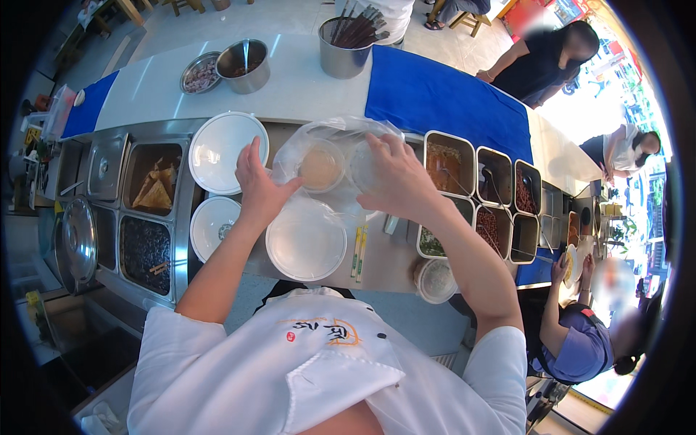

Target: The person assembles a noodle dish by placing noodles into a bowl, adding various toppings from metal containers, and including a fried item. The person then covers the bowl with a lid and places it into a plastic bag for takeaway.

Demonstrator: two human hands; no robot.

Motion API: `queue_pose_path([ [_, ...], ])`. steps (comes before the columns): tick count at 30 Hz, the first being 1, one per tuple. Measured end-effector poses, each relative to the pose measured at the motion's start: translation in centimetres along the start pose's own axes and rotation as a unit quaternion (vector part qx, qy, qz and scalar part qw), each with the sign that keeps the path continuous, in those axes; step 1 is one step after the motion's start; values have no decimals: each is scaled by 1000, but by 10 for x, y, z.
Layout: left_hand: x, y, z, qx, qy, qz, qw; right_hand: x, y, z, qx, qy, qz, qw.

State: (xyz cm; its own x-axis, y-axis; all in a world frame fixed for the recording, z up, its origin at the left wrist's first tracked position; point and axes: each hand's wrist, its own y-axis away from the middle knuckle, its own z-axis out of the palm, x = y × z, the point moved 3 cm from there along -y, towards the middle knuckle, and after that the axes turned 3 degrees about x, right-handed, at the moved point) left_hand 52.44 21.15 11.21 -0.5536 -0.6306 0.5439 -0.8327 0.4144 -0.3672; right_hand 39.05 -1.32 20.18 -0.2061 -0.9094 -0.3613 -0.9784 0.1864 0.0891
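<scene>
A clear plastic bag (331, 128) lies spread between my hands, with a round lidded container (322, 165) of pale brown content inside it. A second round clear container (370, 166) is beside it, partly under my right hand (394, 174), whose fingers are curved over the bag. My left hand (266, 182) is at the bag's left edge, thumb and fingers spread apart. Nearer me stands a large round container with a translucent lid (306, 239). Two narrow yellow-green wrapped packets (359, 254) lie to its right. Whether my right fingers grip the bag cannot be told.
White bowls (228, 153) stand at left, beside steel food wells (152, 179). Food trays (448, 163) with ladles are at right, a lidded tub (436, 280) below them. A chopstick pot (343, 57) and a steel pot (243, 68) stand behind. A co-worker (579, 337) holds a plate at right.
</scene>
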Motion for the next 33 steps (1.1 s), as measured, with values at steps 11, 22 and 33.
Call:
queue_pose_path([
  [11, -46, -14, -3, -187, 340, -240, 890, -29, -92, 122, 5, 29, 41, 999],
  [22, -52, 1, 7, -214, 346, -170, 898, 13, -63, 77, -3, 47, 158, 986],
  [33, -49, 21, 5, -223, 341, -183, 895, 59, -66, 119, 22, 64, 124, 990],
])
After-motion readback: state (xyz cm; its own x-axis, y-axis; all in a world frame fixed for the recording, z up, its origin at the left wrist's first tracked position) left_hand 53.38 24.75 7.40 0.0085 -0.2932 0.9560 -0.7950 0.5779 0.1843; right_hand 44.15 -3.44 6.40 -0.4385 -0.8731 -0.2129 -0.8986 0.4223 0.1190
